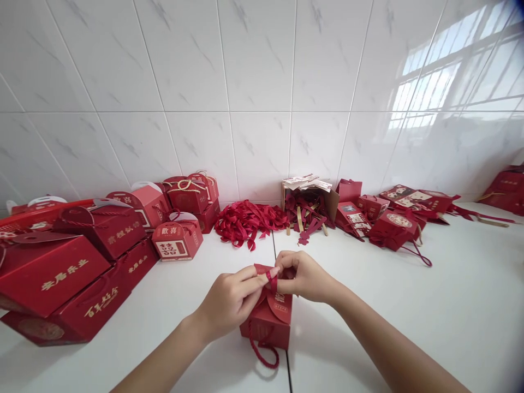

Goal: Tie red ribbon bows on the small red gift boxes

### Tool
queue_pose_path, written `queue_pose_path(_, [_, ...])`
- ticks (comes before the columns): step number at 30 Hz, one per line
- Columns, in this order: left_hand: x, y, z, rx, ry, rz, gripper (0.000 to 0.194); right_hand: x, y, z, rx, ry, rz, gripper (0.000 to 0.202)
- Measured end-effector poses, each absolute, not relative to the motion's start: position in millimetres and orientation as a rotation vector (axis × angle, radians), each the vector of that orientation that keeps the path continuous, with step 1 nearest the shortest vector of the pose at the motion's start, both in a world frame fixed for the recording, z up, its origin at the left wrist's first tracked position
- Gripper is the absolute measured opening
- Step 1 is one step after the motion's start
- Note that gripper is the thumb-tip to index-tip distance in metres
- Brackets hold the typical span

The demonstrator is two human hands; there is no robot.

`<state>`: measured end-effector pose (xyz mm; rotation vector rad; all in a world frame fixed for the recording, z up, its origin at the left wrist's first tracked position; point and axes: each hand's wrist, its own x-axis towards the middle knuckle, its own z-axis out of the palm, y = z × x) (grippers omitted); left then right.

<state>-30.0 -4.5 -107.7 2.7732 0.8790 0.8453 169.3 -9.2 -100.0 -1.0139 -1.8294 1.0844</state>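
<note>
A small red gift box (268,331) with petal-like top flaps stands on the white table in front of me, a twisted red cord handle (268,362) hanging from its near side. Over its top, my left hand (233,297) pinches a red ribbon (273,281) between thumb and fingers. From the other side my right hand (305,277) closes its fingertips on the same ribbon, close to the left fingertips. Both hands hide part of the flaps, and the ribbon's exact loops are partly covered.
Red gift boxes (98,305) are stacked at the left. Near the tiled wall lie a heap of red ribbons (249,218) and an open carton (331,202) of dark red strips and cards. More red boxes (393,226) sit at the right. A seam (289,371) runs along the table (347,349).
</note>
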Motion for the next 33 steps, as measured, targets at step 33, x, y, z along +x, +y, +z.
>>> queue_pose_path(33, [-48.5,4.4,-91.6,2.121,0.874,0.633,0.028,203.1,-11.4,-95.7,-1.082,-2.295,0.178,0.014])
